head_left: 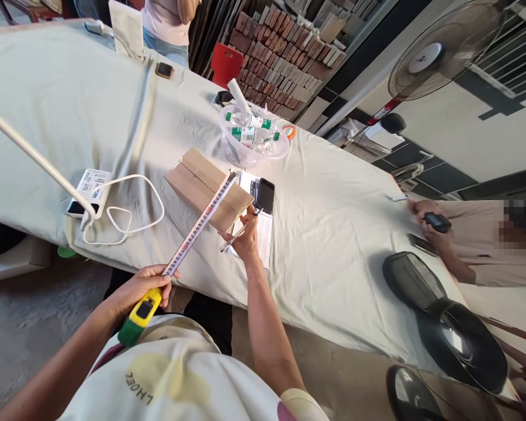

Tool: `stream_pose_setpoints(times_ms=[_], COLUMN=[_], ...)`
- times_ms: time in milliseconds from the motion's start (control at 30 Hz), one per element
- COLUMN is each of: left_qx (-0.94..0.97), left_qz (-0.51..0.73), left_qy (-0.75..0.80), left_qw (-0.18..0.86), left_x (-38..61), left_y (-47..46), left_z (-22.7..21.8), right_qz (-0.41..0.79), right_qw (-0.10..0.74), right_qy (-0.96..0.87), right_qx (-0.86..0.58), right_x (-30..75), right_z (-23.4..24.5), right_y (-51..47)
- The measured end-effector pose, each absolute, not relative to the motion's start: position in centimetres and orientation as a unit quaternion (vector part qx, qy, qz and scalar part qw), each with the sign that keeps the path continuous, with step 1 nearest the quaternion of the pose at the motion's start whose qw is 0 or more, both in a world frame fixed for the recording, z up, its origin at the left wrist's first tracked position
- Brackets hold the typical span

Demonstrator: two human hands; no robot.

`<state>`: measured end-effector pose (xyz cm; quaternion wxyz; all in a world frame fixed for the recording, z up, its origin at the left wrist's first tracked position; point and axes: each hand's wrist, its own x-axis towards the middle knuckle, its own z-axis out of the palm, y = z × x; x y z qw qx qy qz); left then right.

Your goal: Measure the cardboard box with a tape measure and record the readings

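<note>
My left hand (146,287) is closed around the extended blade of a yellow and green tape measure (139,320), close to its case. The blade (200,224) runs diagonally away from me across a brown cardboard box (197,175) lying on the cloth. At the box's near right corner, my right hand (248,240) grips a slim pen (234,238), its fingertips against the cardboard or very near it. Printed paper (265,242) lies partly beneath that hand, with a dark phone (265,196) at its upper part.
Beyond the box stands a clear plastic basin (254,156) of water bottles. A white power strip (87,190) with a looping cable lies left. Dark rounded objects (414,283) sit at right, near another person's hands (433,219). A fan (425,58) stands behind.
</note>
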<state>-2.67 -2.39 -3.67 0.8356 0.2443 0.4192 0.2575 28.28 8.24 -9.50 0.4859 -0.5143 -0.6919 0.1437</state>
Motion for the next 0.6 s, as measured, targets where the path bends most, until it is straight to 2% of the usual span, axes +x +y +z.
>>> stream_pose_setpoints(times_ms=[133,600], left_qx=[0.246,0.278], left_qz=[0.246,0.194], left_qy=[0.431,0.503], left_qw=[0.833,0.795], left_x=[-2.6,-2.3], left_y=[-2.7,-2.0], left_z=[-3.5,-1.0], right_qz=[0.128,0.13], right_qw=[0.492,0.503], right_qy=[-0.725,-0.715], right_qx=[-0.464,-0.469], right_x=[29.1,30.7], right_z=[-8.6,-7.2], right_y=[8.3,7.1])
